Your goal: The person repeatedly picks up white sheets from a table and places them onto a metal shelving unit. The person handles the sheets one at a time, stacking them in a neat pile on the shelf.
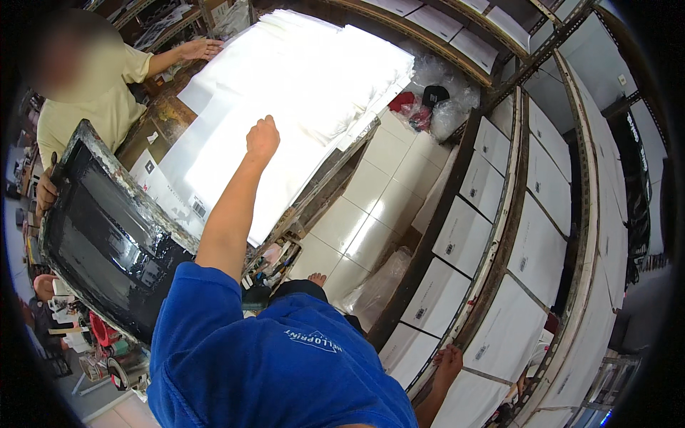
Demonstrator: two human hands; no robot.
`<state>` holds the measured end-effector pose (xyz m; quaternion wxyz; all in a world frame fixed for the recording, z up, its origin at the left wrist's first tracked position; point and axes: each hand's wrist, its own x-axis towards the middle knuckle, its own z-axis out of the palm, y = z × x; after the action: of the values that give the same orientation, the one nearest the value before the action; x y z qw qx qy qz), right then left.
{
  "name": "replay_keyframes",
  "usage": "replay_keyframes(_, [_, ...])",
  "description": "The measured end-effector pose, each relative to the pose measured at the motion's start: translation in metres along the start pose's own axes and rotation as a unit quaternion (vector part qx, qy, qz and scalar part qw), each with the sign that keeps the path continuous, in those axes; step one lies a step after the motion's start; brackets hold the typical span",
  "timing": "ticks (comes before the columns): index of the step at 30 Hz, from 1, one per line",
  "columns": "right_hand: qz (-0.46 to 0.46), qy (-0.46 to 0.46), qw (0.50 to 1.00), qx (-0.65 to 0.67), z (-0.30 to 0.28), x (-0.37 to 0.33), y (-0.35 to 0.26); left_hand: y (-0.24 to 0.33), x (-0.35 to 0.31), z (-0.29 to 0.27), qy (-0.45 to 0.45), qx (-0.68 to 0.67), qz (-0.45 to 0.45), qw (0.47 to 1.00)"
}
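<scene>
My left hand is closed, reaching out over a stack of thin white sheets on a table; whatever its fingers hold, if anything, is lost against the white. My right hand is low on the right, fingers curled at the edge of a rack shelf with printed white sheets. I cannot make out what it holds. To my left, a co-worker in a pale yellow shirt grips a tilted screen-printing frame smeared with black ink. The co-worker's other hand rests by the stack's far left edge.
Long shelf racks line my right side, loaded with white sheets. Clear plastic wrap and a black cap lie at the far end of the tiled floor. Bottles and tools crowd beneath the table. A red round object is at lower left.
</scene>
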<state>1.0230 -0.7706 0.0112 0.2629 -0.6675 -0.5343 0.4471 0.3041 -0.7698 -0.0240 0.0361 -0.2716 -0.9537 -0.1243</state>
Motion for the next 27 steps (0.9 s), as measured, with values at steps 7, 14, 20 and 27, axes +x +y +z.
replay_keyframes(7, [-0.022, 0.012, 1.0, 0.003, 0.003, 0.006, 0.016, 0.023, -0.031, -0.057, 0.086, -0.149, 0.067, 0.983])
replay_keyframes(14, [-0.064, -0.061, 0.995, 0.035, 0.049, -0.015, -0.053, 0.088, -0.196, -0.126, 0.1, -0.244, 0.37, 0.891])
replay_keyframes(20, [-0.113, -0.27, 0.908, 0.3, 0.119, -0.055, -0.145, 0.125, -0.321, -0.139, -0.039, -0.293, 0.605, 0.739])
replay_keyframes(27, [-0.194, -0.153, 0.966, 0.082, 0.099, -0.113, -0.08, 0.106, -0.457, -0.128, -0.132, -0.208, 0.732, 0.635])
